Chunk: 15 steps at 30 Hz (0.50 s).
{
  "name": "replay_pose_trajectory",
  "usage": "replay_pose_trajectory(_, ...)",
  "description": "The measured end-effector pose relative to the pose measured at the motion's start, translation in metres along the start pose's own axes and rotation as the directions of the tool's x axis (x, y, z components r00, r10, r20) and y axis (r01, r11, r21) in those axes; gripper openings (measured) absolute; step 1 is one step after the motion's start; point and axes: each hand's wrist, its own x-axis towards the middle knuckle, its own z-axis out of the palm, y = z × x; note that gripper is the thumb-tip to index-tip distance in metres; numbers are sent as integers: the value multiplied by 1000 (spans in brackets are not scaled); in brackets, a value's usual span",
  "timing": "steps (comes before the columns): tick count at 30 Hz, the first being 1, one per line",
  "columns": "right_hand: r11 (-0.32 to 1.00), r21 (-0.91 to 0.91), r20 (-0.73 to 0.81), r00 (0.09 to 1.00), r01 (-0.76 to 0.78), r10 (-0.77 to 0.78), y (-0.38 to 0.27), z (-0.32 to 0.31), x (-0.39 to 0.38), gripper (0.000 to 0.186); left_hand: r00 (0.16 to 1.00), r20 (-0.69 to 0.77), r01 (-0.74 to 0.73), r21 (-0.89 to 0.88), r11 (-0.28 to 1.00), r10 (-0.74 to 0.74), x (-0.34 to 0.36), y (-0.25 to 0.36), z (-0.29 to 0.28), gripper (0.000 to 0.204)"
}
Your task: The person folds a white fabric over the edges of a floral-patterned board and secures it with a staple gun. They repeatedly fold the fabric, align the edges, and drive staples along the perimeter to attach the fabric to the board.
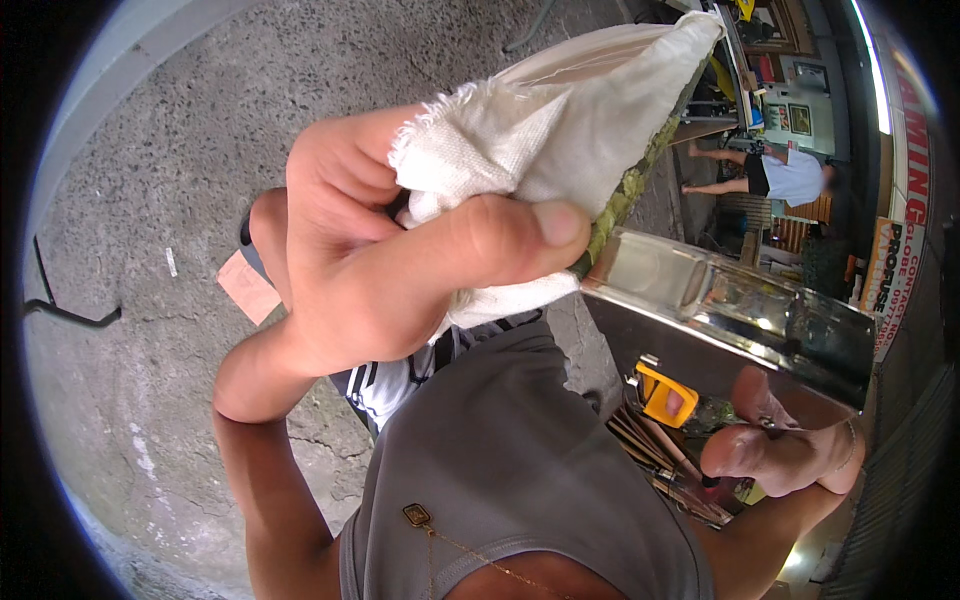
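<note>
The person's left hand [400, 240] is raised close to the camera and is closed on a white cloth [560, 120], with the thumb pressed across the front of the fabric and the fingers curled behind it. The cloth has a frayed edge near the knuckles and runs up and to the right from the hand. Along the cloth's right edge lies a narrow green strip [630, 185], touching the fabric; what it is cannot be told.

Just below and to the right of the cloth is a shiny metal box [740, 310] with a reflecting top. Below that box, the right hand [775, 445] has its fingers partly curled; whether it grips anything cannot be told. A yellow tool [665, 392] sits just left of the right hand, under the box.

Below the cloth, the person's grey shirt [510, 470] fills the lower middle, with a thin chain and pendant [417, 515] on it. Left of the cloth spreads a rough concrete floor [170, 200]. Far right of the cloth, another person [785, 175] bends over.
</note>
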Motion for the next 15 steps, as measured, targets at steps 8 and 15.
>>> replay_pose_trajectory(8, 998, -68, 5, 1000, 11, -11, -4, 1, 0, 54, 1000, -21, 8, 22, 1000, -8, 1, 0, -2, 37)
replay_pose_trajectory(15, 971, -239, 40, 999, -20, 30, -5, 7, 0, 59, 999, 18, 36, -27, 999, -36, 1, 2, -3, 36)
